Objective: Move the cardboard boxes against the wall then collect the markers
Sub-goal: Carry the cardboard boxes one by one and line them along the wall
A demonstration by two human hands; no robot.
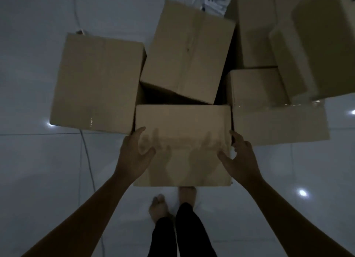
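Your left hand (134,154) and right hand (240,156) clasp opposite side edges of the nearest cardboard box (182,141), directly ahead, long axis crosswise; hands equally near.

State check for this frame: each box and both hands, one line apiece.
Near box: closed, gripped at both sides.
Left box: closed, on floor.
Tilted box: closed, leaning on neighbours.
Left hand: grips near box.
Right hand: grips near box.
Cable: lying on floor.
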